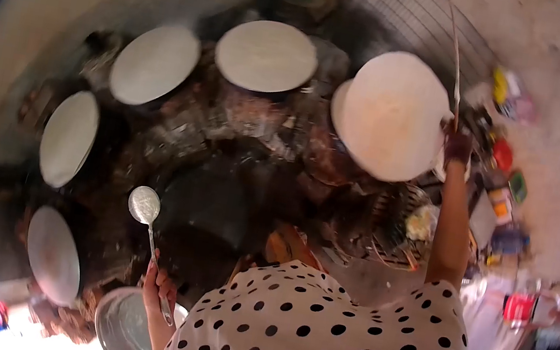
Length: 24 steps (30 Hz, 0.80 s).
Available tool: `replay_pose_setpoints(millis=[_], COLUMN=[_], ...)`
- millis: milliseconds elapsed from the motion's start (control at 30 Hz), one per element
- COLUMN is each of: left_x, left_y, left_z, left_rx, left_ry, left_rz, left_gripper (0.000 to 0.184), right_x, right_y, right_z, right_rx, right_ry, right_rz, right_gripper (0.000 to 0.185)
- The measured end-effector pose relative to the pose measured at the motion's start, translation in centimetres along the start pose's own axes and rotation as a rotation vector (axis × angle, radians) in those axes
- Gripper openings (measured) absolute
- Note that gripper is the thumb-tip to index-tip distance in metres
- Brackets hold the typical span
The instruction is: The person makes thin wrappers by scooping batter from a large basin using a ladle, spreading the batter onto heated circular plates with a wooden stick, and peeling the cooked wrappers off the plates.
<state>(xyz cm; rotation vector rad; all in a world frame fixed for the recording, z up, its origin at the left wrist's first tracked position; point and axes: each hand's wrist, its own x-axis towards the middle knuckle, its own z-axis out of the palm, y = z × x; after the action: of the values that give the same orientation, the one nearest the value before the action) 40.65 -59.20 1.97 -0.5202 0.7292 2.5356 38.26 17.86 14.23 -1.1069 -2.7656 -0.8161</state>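
My left hand (159, 289) is closed round the handle of a metal ladle (144, 205), whose bowl is coated with something pale. Below it, a wide basin (122, 327) sits beside my left forearm. At the right, my right hand (457, 142) is closed on a long thin stick (457, 53) that points up and away. Touching or very near that hand is a large round pale sheet (395, 117), which overlaps another pale disc (339, 108) behind it. Whether my fingers also grip the sheet is hidden.
Several pale round discs lie in an arc, among them one at the top (266, 56) and one at the left (69, 138). Dark, ashy ground (192, 122) lies inside the arc. A wire rack (427, 17) stands at the top; a basket (394, 251) and scattered packets are at the right.
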Motion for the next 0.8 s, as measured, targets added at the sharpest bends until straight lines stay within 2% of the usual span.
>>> replay_pose_setpoints(millis=[33,67,133,200,233,267,333,433,500,533,600,733,800], left_x=[2.4,3.4,6.5,9.6,11.2,13.0,14.2,15.3,15.8,15.9,16.2,16.0,15.5], left_y=[-2.1,-3.6,-8.0,-12.6,-14.2,-16.3,-18.8,-22.3,-23.8,-24.5,-25.5,-26.3,-26.7], left_z=[2.0,4.1,8.9,12.3,12.9,13.7,16.6,21.0,23.0,23.9,25.4,26.3,26.9], left_rx=[0.033,0.065,0.139,0.137,0.093,0.113,0.118,0.131,0.108,0.12,0.125,0.159,0.115], left_ry=[0.023,0.044,0.106,0.091,-0.025,-0.025,0.02,0.085,0.072,0.085,0.129,0.065,0.085], left_rz=[-0.034,-0.052,-0.094,-0.119,-0.167,-0.174,-0.18,-0.184,-0.219,-0.214,-0.185,-0.168,-0.146], left_gripper=[0.036,0.036,0.036,0.037,0.037,0.037,0.037,0.037,0.038,0.038,0.039,0.04,0.041], right_x=[0.7,0.4,4.4,10.4,9.3,12.2,9.7,8.8,7.9,7.2,6.3,6.0,7.2], right_y=[3.3,4.6,9.1,13.1,12.0,13.6,12.7,13.3,13.8,13.4,12.3,11.3,10.6], right_z=[-3.4,-7.3,-3.2,6.1,5.5,13.9,14.6,24.3,33.7,35.5,39.3,42.5,42.1], right_rx=[0.375,0.48,0.479,0.287,-0.096,0.149,0.184,0.297,0.436,0.495,0.482,0.523,0.579], right_ry=[0.112,0.133,0.552,0.482,0.315,0.507,0.404,0.196,0.122,0.017,-0.058,0.043,-0.076], right_rz=[0.236,0.429,0.163,0.102,0.12,0.024,-0.026,0.128,0.251,0.301,0.343,0.303,0.292], right_gripper=[0.041,0.044,0.046,0.038,0.026,0.019,0.018,0.02,0.021,0.021,0.021,0.021,0.025])
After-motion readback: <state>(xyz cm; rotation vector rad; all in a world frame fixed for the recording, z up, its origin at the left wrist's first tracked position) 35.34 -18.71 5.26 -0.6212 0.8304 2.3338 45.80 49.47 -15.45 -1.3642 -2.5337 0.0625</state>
